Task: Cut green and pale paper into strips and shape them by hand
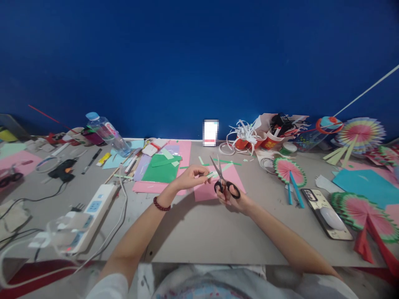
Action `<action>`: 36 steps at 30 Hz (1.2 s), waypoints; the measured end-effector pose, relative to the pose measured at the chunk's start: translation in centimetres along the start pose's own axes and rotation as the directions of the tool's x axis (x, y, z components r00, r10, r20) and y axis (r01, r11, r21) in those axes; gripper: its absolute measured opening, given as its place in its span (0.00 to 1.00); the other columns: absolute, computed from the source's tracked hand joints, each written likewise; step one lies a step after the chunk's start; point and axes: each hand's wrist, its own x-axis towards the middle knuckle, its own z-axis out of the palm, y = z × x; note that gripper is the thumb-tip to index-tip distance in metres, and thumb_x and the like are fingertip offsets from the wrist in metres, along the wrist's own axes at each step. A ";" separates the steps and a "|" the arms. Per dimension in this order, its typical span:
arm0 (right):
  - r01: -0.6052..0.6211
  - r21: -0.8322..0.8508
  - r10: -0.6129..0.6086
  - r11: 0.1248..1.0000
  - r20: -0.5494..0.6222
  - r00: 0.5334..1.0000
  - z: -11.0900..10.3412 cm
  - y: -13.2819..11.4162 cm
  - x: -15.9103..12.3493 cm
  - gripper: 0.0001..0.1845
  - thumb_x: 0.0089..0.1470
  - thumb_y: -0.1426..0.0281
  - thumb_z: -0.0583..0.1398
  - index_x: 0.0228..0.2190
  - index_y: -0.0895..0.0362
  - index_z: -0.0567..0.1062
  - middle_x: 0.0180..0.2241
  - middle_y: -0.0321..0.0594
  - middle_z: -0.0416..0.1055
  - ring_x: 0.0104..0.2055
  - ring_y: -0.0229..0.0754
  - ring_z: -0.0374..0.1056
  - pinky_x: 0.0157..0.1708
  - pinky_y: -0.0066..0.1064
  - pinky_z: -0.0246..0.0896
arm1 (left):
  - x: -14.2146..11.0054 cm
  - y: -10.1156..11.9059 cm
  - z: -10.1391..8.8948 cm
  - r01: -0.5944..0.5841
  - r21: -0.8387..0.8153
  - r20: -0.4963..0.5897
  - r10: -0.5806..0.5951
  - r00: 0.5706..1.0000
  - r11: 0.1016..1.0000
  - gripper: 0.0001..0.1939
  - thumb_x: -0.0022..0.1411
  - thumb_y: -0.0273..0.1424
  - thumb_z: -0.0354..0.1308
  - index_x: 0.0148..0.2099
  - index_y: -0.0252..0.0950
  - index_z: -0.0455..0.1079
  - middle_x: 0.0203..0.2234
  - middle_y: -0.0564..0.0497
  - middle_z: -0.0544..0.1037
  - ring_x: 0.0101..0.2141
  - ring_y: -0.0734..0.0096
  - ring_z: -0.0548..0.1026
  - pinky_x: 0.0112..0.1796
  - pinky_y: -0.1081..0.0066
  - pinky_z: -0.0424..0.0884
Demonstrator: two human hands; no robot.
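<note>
Scissors (221, 177) stand with their blades parted in our right hand (236, 202), points away from us, the fingers closed around the handle loops. The fingers of our left hand (193, 175) are pinched together on a small pale green strip (212, 175), which sits just left of the blades and above the pink sheet (205, 192); whether paper and metal touch, we cannot tell. For a clean cut, we would do well to hold the strip taut, bring it deep between the blades – near the pivot, where control is best – and turn the paper to suit the edge. A slip could nip a fingertip, so the pinch ought to sit well outside the cutting line.

Around us the tabletop (183, 243) is crowded. Loose green strips (229, 162) lie beyond our hands and could get muddled with offcuts. To the left are a green sheet (163, 169) and a white power strip (93, 218), its cable (123, 195) looping nearby – the likeliest thing to snag an elbow. On our right, a pink-and-green paper fan (285, 169) and a phone (313, 201) with a white mouse (332, 218) on it lie apart from our arm
</note>
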 end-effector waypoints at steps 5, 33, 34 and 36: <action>0.103 -0.046 -0.108 0.994 -0.128 0.986 -1.2 0.3 0.3 0.31 0.42 0.41 0.61 0.32 0.54 0.64 0.21 0.30 0.59 0.17 0.30 0.47 0.16 0.26 0.40 | -0.1 -0.2 -0.1 0.011 -0.021 -0.003 -0.012 1.000 1.000 0.15 0.57 0.32 0.54 0.21 0.34 0.60 0.25 0.48 0.74 0.30 0.71 0.72 0.32 0.72 0.65; -0.164 -0.850 -0.504 0.501 -0.440 0.743 -6.9 -4.3 -2.2 0.14 0.46 0.63 0.63 0.35 0.55 0.70 0.35 0.43 0.75 0.35 0.45 0.73 0.35 0.36 0.68 | 0.0 -0.1 -1.2 0.005 0.017 -0.346 0.001 0.938 1.000 0.11 0.60 0.34 0.56 0.28 0.35 0.74 0.42 0.44 0.75 0.43 0.65 0.73 0.41 0.68 0.68; -0.218 -0.863 -0.509 0.455 -0.454 0.731 -7.6 -4.2 -2.9 0.14 0.46 0.63 0.62 0.35 0.55 0.71 0.34 0.44 0.76 0.34 0.45 0.73 0.34 0.36 0.68 | 0.0 -0.2 -1.4 -0.010 0.023 -0.370 0.018 0.929 1.000 0.12 0.60 0.34 0.56 0.28 0.35 0.74 0.38 0.45 0.76 0.40 0.67 0.73 0.39 0.69 0.68; -0.325 -0.870 -0.523 0.370 -0.484 0.701 -9.2 -3.8 -4.4 0.14 0.45 0.64 0.61 0.36 0.55 0.71 0.34 0.45 0.76 0.33 0.46 0.73 0.34 0.36 0.67 | 0.1 -0.1 -1.5 -0.029 0.037 -0.413 0.042 0.910 0.999 0.13 0.59 0.35 0.56 0.26 0.35 0.73 0.30 0.48 0.75 0.34 0.71 0.72 0.34 0.72 0.67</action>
